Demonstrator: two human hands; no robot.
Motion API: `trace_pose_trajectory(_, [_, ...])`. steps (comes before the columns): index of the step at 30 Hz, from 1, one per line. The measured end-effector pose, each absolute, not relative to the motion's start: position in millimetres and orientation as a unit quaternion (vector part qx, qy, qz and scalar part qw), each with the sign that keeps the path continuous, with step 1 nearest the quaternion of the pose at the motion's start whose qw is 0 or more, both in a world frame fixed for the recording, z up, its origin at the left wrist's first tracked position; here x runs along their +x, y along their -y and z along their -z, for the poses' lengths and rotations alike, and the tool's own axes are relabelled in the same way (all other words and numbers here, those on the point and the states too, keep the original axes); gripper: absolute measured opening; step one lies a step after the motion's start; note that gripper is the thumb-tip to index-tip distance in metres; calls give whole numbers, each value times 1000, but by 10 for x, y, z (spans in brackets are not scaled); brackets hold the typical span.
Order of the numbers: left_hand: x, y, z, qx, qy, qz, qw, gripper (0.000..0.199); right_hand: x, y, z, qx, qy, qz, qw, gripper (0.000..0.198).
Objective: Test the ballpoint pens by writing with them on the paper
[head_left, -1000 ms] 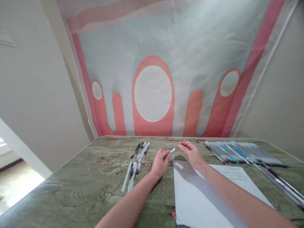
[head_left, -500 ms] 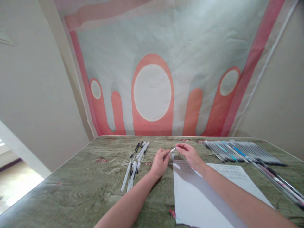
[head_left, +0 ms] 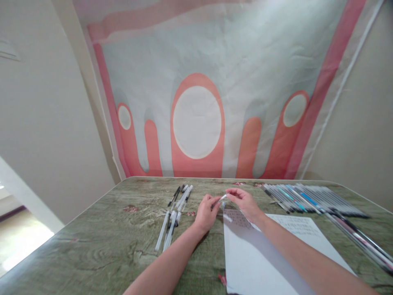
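Note:
A slim pen [head_left: 222,197] with a whitish end spans the gap between my two hands, above the table near the top of the paper. My left hand [head_left: 206,212] is closed around its darker lower part, which the fingers mostly hide. The thumb and fingers of my right hand [head_left: 245,203] pinch the white end. Below my right forearm lies a white sheet of paper [head_left: 250,262] with handwriting along its top. A small clear piece [head_left: 223,204] sits by the paper's top left corner, too small to name.
Left of my hands, loose pens and clear tubes [head_left: 172,225] lie in two small groups. A long row of pens [head_left: 316,198] fills the back right of the wood-patterned table [head_left: 101,246]. More long pens [head_left: 359,237] lie at the right edge. A patterned sheet [head_left: 196,123] hangs behind.
My right hand has shifted very slightly toward my left hand, with its fingers farther over the pen's white end. The camera view has tilted a little. Things on the table have not moved.

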State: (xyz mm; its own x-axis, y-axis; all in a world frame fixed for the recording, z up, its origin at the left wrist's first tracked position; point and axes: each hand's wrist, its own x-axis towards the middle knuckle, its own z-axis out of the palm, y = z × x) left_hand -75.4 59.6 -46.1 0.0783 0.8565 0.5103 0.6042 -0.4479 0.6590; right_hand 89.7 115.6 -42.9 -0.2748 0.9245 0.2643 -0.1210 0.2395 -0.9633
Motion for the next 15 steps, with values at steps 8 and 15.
trace_pose_trajectory(8, [-727, -581, 445, 722, -503, -456, 135, 28, 888, -1156, 428, -317, 558, -587, 493, 34])
trace_pose_trajectory(15, [-712, -561, 421, 723, -495, -460, 141, 28, 830, -1118, 457, -312, 472, -648, 510, 20])
